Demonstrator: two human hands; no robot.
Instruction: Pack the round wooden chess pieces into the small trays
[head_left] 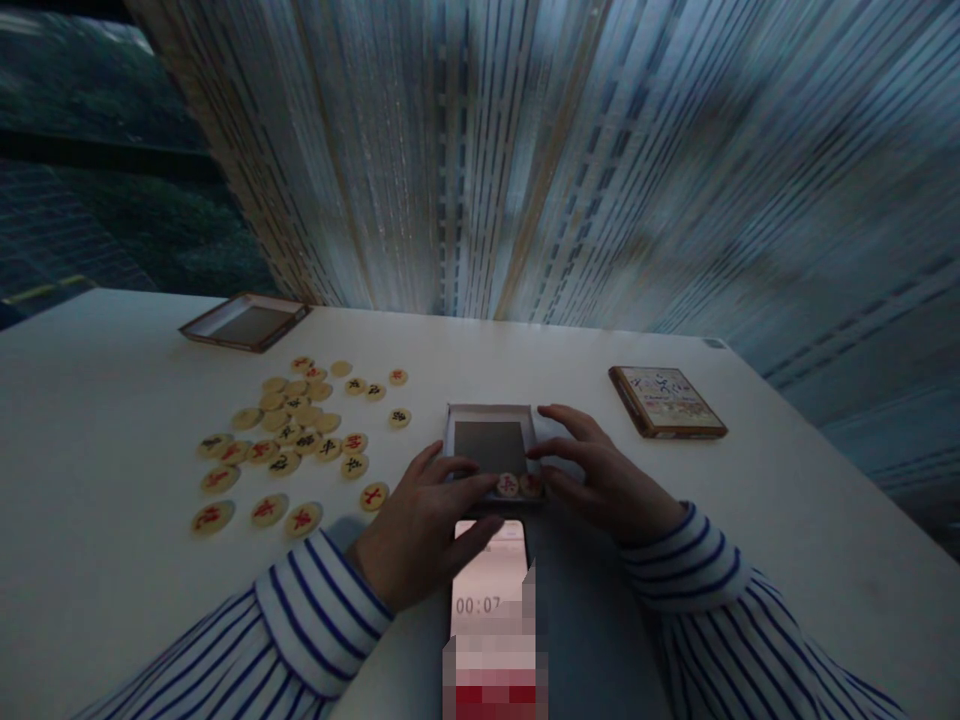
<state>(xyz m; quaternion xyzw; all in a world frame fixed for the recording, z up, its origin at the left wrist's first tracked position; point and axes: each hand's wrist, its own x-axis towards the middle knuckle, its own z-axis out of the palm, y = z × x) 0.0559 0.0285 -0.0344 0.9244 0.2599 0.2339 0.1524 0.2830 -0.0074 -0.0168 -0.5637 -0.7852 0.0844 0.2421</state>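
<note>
A small open box (493, 411) with pale rims and a dark grey floor lies in front of me. Two Chinese chess pieces rest along its near edge: one (508, 485) with a red character, and another (531, 484) in the right corner. My left hand (427, 515) reaches over the box's left and near side, fingers stretched, the index tip by the first piece, thumb apart. At the right wall is my right hand (600, 470), fingers spread, a fingertip close to the corner piece. Whether either fingertip presses on a piece I cannot tell.
Many loose Chinese chess pieces (285, 433) lie scattered and heaped on the white table (570, 350) to the left. A brown-edged open tray (247, 325) sits at the back left. At right lies a flat printed box (667, 402). A phone (489, 570) showing a timer is nearest me.
</note>
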